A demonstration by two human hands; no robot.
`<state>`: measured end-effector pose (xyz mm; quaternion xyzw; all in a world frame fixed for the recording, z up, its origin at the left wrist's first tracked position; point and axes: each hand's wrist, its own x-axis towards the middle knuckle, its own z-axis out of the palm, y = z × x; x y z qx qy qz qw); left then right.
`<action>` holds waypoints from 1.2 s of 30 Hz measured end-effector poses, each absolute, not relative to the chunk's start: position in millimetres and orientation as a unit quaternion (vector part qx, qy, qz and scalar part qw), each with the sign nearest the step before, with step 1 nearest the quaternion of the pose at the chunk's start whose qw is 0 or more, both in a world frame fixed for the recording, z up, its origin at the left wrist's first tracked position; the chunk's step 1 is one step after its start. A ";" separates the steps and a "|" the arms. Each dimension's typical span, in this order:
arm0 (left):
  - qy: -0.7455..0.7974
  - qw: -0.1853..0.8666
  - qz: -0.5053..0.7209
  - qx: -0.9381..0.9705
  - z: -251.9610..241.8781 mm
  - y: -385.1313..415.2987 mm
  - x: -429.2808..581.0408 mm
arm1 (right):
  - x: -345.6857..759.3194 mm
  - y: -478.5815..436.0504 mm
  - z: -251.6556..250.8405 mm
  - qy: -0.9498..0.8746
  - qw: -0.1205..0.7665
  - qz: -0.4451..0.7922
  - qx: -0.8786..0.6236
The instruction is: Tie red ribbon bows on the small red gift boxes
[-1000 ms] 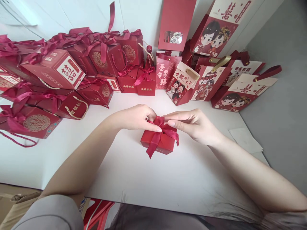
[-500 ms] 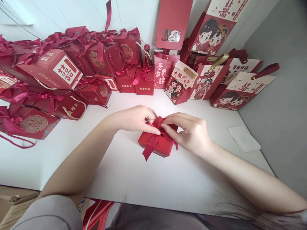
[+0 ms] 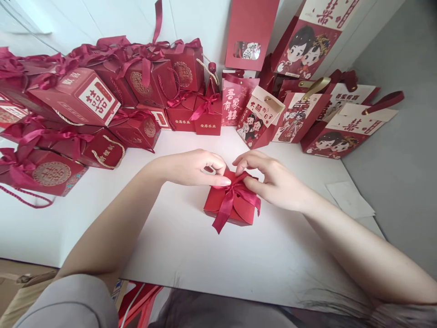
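Observation:
A small red gift box (image 3: 243, 214) sits on the white table, tied on top with a dark red satin ribbon (image 3: 226, 208) in a bow. One ribbon tail hangs over the front, another over the right side. My left hand (image 3: 196, 167) comes in from the left, its thumb and curled fingers closed on the bow's left side. On the opposite side, my right hand (image 3: 276, 182) has thumb and index finger around the right loop. The far part of the box is hidden by my hands.
Many red ribboned boxes (image 3: 53, 173) are piled at the left and back. Several printed red and white gift bags (image 3: 336, 136) stand at back right, against the grey wall (image 3: 406, 150). White paper (image 3: 351, 198) lies on the table (image 3: 191, 255) at right.
The box has turned slightly and shifted right. My right fingers have moved from the knot out to the right loop, and the bow is more spread. My left hand stays close to the bow.

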<state>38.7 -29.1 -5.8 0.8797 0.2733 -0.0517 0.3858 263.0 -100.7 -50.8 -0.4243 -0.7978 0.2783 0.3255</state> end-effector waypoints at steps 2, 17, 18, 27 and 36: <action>0.268 0.383 -0.058 0.882 -4.0 -28.1 36.9 | 264.7 -99.1 -50.0 -0.786 0.306 0.321 -0.430; 0.324 0.336 0.037 0.884 -0.6 -30.9 37.1 | 275.4 -95.1 -32.2 -0.736 0.269 0.523 -0.336; 0.324 0.332 0.066 0.883 -3.7 -31.5 38.6 | 274.8 -94.4 -33.6 -0.733 0.280 0.516 -0.344; 0.489 0.216 0.151 0.832 2.8 -59.1 48.8 | 280.0 -86.9 -43.0 -0.731 0.287 0.471 -0.401; 0.499 0.276 0.047 0.820 1.4 -69.2 58.2 | 285.4 -75.7 -50.1 -0.709 0.264 0.545 -0.363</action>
